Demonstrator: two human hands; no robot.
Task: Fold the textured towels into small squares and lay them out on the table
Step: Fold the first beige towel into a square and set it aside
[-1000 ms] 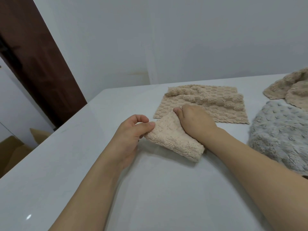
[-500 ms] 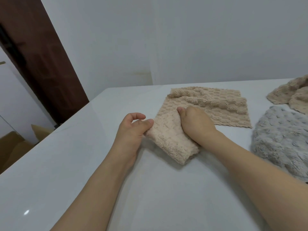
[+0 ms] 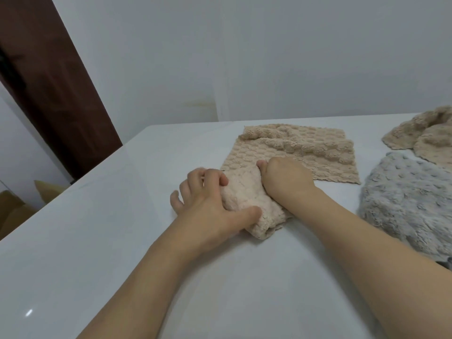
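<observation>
A small beige textured towel (image 3: 247,199), folded into a thick bundle, lies on the white table (image 3: 122,241) between my hands. My left hand (image 3: 210,204) grips its left side, thumb on the near edge and fingers curled over the top. My right hand (image 3: 286,177) presses down on its right side, fingers hidden under the palm. Just behind it a larger beige towel (image 3: 305,150) lies folded flat, its far edge rumpled.
A fluffy grey towel (image 3: 411,204) is heaped at the right. Another crumpled beige towel (image 3: 425,135) lies at the far right. The table's left edge runs diagonally; beyond it are a dark brown door (image 3: 49,89) and cardboard boxes (image 3: 14,211). A white wall stands behind.
My left hand has moved from pinching the towel's left corner to covering its left side. The small towel has been folded smaller and pressed flat onto the table.
</observation>
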